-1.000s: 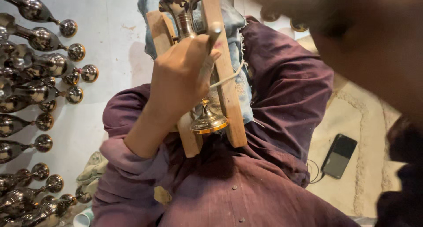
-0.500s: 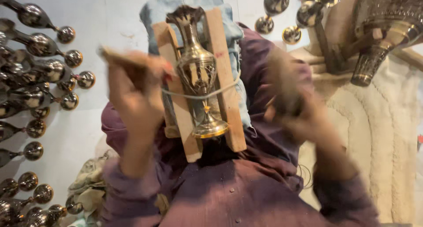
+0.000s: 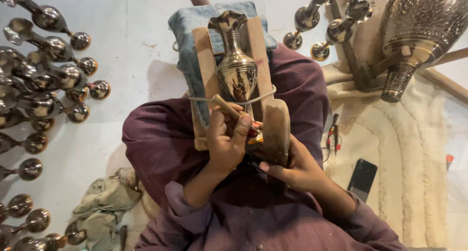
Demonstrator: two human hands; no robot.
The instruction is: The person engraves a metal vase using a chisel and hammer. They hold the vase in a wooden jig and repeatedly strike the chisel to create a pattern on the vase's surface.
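Left hand: fingers pinching a thin chisel angled toward 11 o'clock, tip against the vase.
Right hand: fingers wrapped around a wooden mallet, head pointing to 12 o'clock.
Brass vase: lying between two wooden rails on the lap, neck at 12 o'clock, held by a cord.
Finished vases: rows on the floor at 9 o'clock.
Phone: on the rug at 4 o'clock.
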